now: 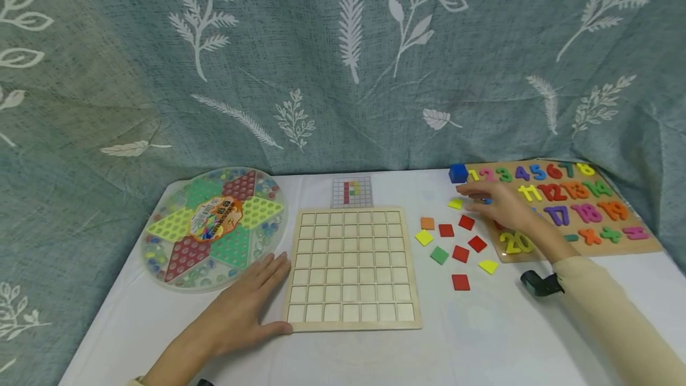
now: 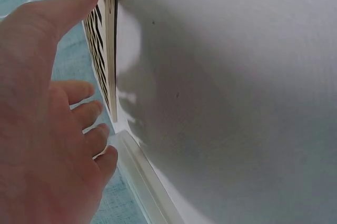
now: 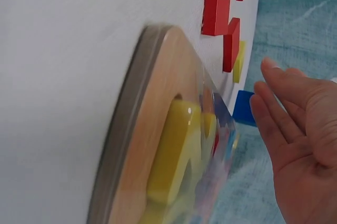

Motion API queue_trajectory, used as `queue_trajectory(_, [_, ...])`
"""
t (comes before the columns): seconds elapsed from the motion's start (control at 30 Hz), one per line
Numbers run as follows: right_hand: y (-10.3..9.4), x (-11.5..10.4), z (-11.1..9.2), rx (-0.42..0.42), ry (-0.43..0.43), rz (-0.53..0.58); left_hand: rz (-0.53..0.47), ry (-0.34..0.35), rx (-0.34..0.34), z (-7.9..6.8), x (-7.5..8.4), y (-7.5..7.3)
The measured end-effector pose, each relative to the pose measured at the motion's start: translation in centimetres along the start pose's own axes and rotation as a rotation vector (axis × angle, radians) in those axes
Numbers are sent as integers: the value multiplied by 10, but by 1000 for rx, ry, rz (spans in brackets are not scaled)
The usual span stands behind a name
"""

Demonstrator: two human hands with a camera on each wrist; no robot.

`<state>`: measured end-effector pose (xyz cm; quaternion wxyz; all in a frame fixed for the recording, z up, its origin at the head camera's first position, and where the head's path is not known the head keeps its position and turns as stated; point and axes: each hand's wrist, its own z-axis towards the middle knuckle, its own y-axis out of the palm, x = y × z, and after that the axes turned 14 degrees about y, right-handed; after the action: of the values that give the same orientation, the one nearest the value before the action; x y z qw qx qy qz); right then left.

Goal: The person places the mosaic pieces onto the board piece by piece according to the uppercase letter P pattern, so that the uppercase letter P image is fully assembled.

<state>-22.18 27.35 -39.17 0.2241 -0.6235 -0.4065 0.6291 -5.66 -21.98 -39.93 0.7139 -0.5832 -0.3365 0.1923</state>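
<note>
head cam: left hand [image 1: 243, 308] is at the left edge of the wooden grid [image 1: 351, 273], thumb on the near corner, right hand [image 1: 498, 204] hovers by the far coloured tiles [image 1: 461, 254] right of it
left wrist: fingers slightly apart
right wrist: fingers loosely bent, pretty close together, blue cube [image 3: 244, 109] just beyond

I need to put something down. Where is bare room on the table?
Bare: tabletop on the near side of the wooden grid board and, rightward, of the nearest red tile. Crowded: among the other tiles, up to the number puzzle.
</note>
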Motion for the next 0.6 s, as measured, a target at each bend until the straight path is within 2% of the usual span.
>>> queue_trajectory(0.27, [6, -5, 10, -27, -39, 7, -1, 5, -32, -1, 1, 0])
queue_trajectory(0.6, [10, -9, 14, -69, -4, -15, -58, -26, -57, -1, -1, 2])
